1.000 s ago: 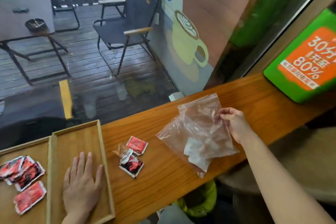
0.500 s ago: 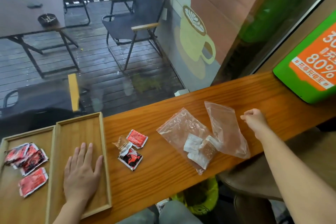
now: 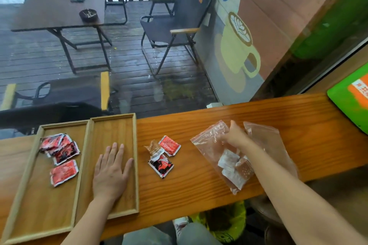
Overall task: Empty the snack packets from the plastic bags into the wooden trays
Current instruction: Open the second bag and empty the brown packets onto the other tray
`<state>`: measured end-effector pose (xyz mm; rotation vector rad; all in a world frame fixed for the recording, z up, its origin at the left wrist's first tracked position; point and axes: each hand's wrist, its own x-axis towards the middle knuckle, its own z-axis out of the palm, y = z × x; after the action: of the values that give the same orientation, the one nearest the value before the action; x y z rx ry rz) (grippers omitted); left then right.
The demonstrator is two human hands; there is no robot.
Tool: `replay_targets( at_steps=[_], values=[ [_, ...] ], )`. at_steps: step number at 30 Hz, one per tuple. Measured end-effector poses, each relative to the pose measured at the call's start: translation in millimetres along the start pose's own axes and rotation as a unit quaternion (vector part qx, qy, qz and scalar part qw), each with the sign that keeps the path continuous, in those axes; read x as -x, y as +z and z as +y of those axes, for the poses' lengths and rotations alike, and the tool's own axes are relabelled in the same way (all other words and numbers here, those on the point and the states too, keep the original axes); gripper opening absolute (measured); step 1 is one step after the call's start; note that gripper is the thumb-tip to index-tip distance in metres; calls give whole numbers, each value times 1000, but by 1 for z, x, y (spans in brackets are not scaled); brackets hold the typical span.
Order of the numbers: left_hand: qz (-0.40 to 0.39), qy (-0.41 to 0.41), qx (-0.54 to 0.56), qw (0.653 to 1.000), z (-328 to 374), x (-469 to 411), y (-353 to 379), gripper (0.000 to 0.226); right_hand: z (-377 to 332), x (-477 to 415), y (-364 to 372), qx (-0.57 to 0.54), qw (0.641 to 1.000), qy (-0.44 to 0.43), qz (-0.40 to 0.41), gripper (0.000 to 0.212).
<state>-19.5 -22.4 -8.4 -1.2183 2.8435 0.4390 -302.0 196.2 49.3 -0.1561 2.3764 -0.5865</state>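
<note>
Wooden counter (image 3: pixel 199 189) carries two trays at left; the left hand (image 3: pixel 111 171) lies flat, fingers spread, in the right tray (image 3: pixel 113 125). Right hand (image 3: pixel 234 135) pinches the far end of the filled plastic bag (image 3: pixel 209 145); three packets (image 3: pixel 163 155) lie between.

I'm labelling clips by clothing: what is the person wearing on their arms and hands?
Nothing that shows. The left hand and right hand are bare, without gloves; no rings, watch or bracelet can be made out. Both forearms are uncovered as far as the picture's lower edge, so no sleeves show.
</note>
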Motion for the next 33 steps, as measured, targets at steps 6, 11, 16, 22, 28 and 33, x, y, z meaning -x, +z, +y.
replay_targets(
  at_steps=[6, 11, 16, 22, 28, 33],
  values=[
    [-1, -2, 15, 1000, -3, -3, 3, 60, -7, 5, 16, 56, 997, 13, 60, 26],
    [1, -4, 33, 999, -4, -5, 3, 60, -19, 31, 6, -37, 987, -140, -66, 16],
    [-41, -8, 65, 997, -4, -11, -9, 58, -48, 53, -9, -77, 948, -243, -191, 14],
    [-107, -52, 234, 965, -10, -10, -55, 40, -116, 84, 2, -135, 895, -350, -243, 16],
    [35, -78, 429, 899, -20, 16, -114, 22, -178, 103, 58, -100, 853, -415, -300, 5],
    [14, -94, 559, 824, -33, 37, -154, 39, -207, 115, 109, -30, 832, -434, -344, 7]
  ],
)
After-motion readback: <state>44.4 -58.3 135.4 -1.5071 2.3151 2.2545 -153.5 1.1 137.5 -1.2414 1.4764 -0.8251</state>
